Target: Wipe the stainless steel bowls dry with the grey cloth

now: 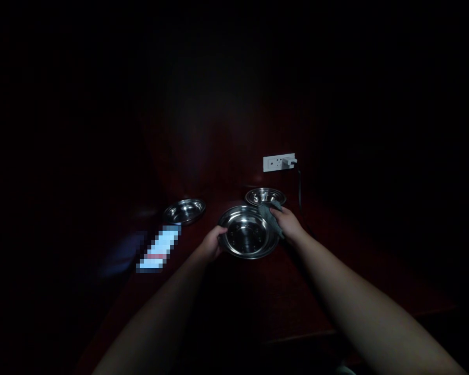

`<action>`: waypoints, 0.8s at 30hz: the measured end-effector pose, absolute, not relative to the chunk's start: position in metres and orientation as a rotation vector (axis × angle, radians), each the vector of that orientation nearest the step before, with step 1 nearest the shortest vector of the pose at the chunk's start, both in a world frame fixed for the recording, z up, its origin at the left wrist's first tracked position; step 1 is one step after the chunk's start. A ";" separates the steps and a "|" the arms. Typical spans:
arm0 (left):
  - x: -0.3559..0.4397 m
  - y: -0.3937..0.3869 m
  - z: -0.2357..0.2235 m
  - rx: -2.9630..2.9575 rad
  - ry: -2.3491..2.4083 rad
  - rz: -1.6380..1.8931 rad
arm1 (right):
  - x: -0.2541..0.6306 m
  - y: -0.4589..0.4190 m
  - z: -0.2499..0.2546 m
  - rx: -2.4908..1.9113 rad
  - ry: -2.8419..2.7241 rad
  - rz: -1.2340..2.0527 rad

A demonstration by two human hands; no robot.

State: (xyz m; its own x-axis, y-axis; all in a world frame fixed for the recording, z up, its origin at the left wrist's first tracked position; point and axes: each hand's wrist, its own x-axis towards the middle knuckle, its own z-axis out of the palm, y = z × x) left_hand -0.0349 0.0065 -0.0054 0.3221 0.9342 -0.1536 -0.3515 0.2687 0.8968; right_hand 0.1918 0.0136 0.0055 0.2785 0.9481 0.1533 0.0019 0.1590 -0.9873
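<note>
A shiny steel plate [247,233] with small holes in its base is held a little tilted over a dark reddish table [281,291]. My left hand [214,242] grips its left rim, fingers closed on the edge. My right hand [287,223] is closed on a grey cloth [271,216], pressed against the plate's upper right rim.
A second steel plate [264,196] lies just behind the held one, and a third steel plate [184,210] sits to the left. A white wall socket [278,162] has a plug and a dark cord [299,190] hanging down. A pixelated bright patch [159,249] lies at the left. The surroundings are very dark.
</note>
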 end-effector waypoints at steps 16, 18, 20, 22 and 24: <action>-0.036 0.024 -0.010 0.992 0.877 1.389 | 0.215 0.021 -0.007 -1.504 -1.256 0.497; -0.035 0.024 -0.010 1.022 0.933 1.400 | 0.216 0.020 -0.009 -1.535 -1.271 0.568; -0.035 0.024 -0.009 1.040 0.978 1.404 | 0.217 0.019 -0.011 -1.602 -1.271 0.652; -0.035 0.024 -0.009 1.048 1.001 1.386 | 0.217 0.018 -0.013 -1.620 -1.279 0.689; -0.034 0.023 -0.008 1.049 1.021 1.387 | 0.217 0.017 -0.013 -1.628 -1.307 0.727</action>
State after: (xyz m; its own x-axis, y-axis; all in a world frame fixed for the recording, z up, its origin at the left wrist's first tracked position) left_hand -0.0343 0.0232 -0.0078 -0.0441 0.9975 0.0553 -0.2431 -0.0644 0.9679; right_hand 0.2172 0.0173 -0.0131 0.2689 0.9592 0.0875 0.4317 -0.0388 -0.9012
